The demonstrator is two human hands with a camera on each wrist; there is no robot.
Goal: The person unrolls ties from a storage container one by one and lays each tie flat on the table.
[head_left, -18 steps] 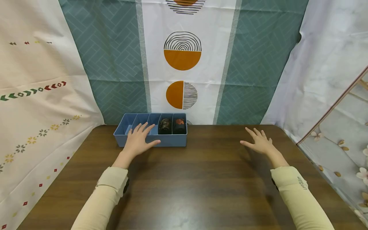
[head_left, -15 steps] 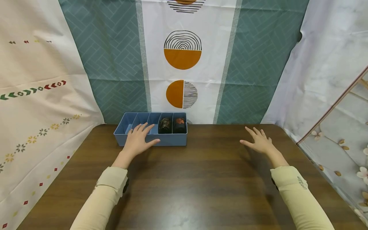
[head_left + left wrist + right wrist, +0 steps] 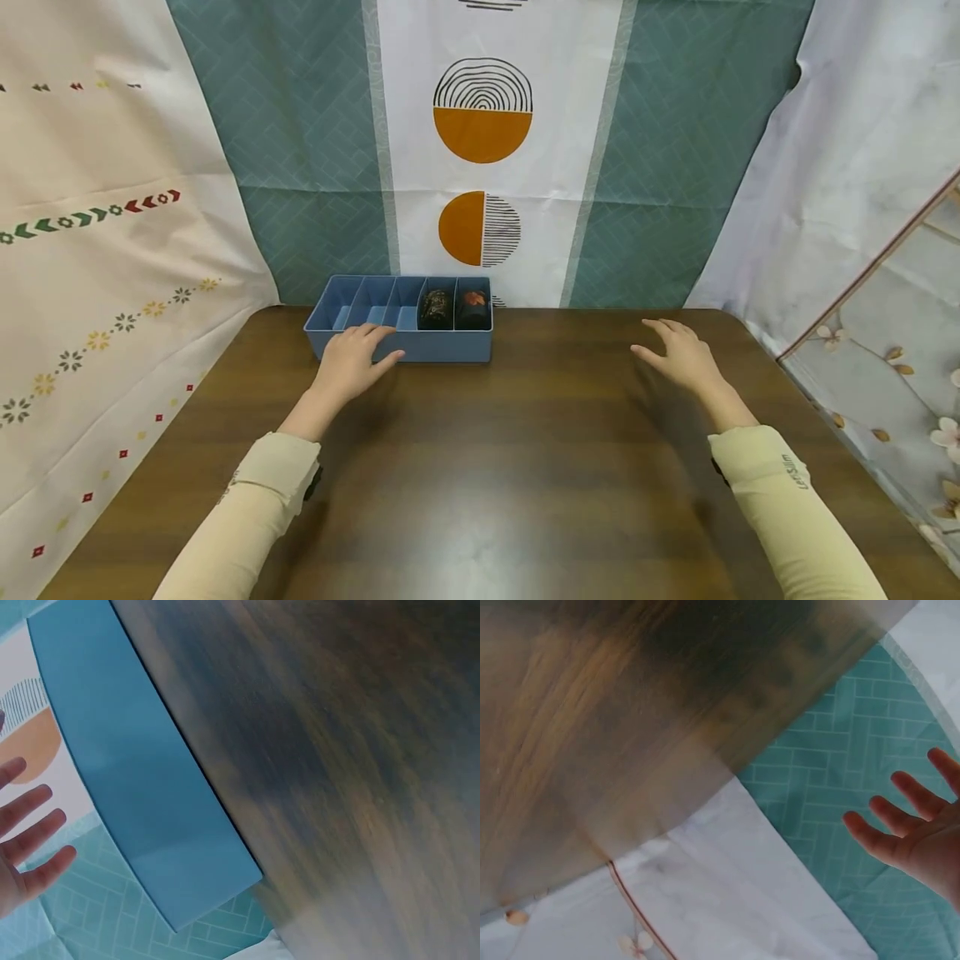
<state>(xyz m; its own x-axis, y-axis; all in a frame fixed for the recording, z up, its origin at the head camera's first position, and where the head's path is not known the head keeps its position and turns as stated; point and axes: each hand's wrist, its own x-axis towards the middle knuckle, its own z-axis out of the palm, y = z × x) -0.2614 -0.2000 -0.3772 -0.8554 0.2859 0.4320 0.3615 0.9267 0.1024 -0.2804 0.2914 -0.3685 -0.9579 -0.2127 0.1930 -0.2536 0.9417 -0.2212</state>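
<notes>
A blue divided box [image 3: 442, 346] stands at the back of the table, left of the middle. Its two rightmost compartments hold dark rounded objects: one black with a gold pattern [image 3: 436, 308], the other black with an orange leaf-like mark [image 3: 472, 308]. My left hand [image 3: 351, 360] hovers by the box's front wall, fingers spread and holding nothing. In the left wrist view, the left hand [image 3: 26, 840] shows at the edge beside the box's long blue side [image 3: 142, 765]. Well to the right, my right hand [image 3: 684, 358] is held over the table with relaxed fingers, also holding nothing.
The brown wooden table [image 3: 480, 450] reaches back to a green and white patterned curtain [image 3: 315, 167]. A cream cloth [image 3: 112, 250] hangs along the left side and a white floral cloth [image 3: 862, 275] along the right.
The head view has tipped down a little, so the box and curtain sit higher. My left hand has drawn back from the box's compartments toward its front; the right hand has barely moved.
</notes>
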